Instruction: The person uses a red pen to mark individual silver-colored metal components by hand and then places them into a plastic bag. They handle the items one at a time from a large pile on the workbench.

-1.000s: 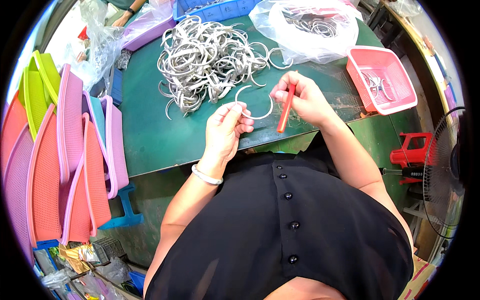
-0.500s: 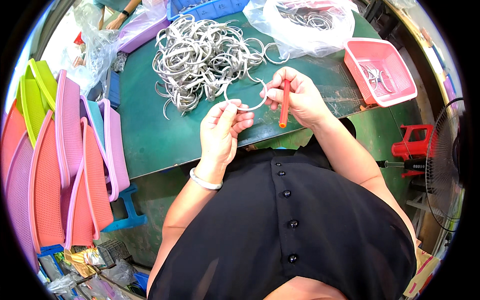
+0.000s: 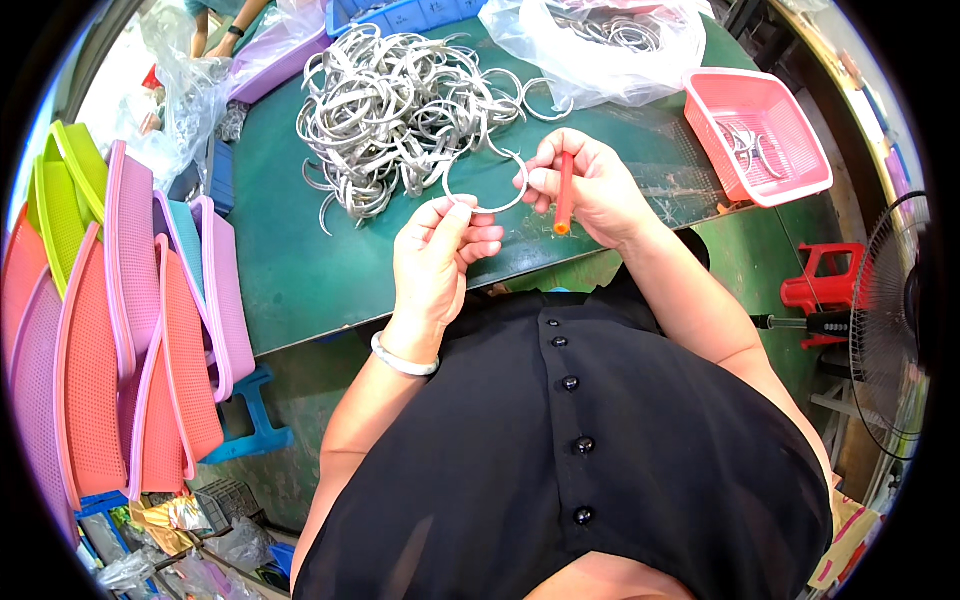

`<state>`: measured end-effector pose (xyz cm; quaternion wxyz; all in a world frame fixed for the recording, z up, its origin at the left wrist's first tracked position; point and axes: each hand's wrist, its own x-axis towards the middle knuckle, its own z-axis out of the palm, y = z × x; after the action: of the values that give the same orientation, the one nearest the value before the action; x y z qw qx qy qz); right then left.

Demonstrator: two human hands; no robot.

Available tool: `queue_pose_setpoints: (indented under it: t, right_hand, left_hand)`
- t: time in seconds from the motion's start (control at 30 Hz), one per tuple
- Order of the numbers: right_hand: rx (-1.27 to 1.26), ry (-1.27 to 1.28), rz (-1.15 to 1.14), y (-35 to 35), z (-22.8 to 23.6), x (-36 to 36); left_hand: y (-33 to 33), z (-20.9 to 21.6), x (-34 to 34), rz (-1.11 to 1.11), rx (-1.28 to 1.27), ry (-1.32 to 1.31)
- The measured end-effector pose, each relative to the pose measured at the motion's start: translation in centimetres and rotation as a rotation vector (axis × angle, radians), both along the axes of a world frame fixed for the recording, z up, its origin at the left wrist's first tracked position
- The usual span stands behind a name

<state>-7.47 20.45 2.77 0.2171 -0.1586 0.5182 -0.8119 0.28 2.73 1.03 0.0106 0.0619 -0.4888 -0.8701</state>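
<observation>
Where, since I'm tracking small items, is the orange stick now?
In the head view, right of centre, the orange stick is in the right hand, just right of the silvery open ring.

The left hand (image 3: pixel 440 245) and right hand (image 3: pixel 588 190) are over the table (image 3: pixel 290 250), near its closest edge. Each pinches, thumb pressed toward bent fingers (image 3: pixel 484 234). The left forearm (image 3: pixel 365 415) and right forearm (image 3: pixel 695 295) slant in from the table's near side, elbows bent.

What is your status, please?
Left hand pinching C-shaped metal ring; right hand at its right side, holding orange-red tube. Metal ring pile just beyond.
</observation>
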Motion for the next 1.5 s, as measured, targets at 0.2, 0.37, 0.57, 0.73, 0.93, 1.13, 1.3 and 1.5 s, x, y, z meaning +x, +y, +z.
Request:
queue_pose_setpoints:
  t: [0.2,0.37,0.57,0.73,0.93,1.13,1.3,1.5]
  right_hand:
    - [0.010,0.246,-0.055,-1.0,-1.0,0.7]
    - [0.016,0.279,-0.097,-1.2,-0.9,1.0]
    - [0.006,0.217,-0.094,-0.9,-0.6,1.1]
    - [0.024,0.187,-0.071,-0.8,-0.1,1.1]
    - [0.137,0.202,-0.040,-0.6,-0.6,1.0]
    - [0.400,0.375,-0.115,0.5,-3.1,0.6]
    - [0.270,0.359,-0.199,1.3,-3.7,1.2]
    - [0.300,0.423,-0.230,1.8,-4.2,2.1]
  left_hand:
    - [0.6,0.3,0.2,0.063,-0.074,0.078]
    - [1.0,0.2,0.5,0.092,-0.206,0.207]
    - [1.2,0.4,0.8,0.120,-0.347,0.290]
    - [1.0,0.2,0.8,0.107,-0.382,0.331]
    - [0.5,0.3,0.2,0.053,-0.197,0.072]
    - [-0.6,-1.3,-0.7,-0.103,-0.224,-0.172]
    - [-0.8,-0.9,-1.3,-0.176,-0.361,-0.262]
    - [-1.0,-0.6,-1.9,-0.203,-0.486,-0.304]
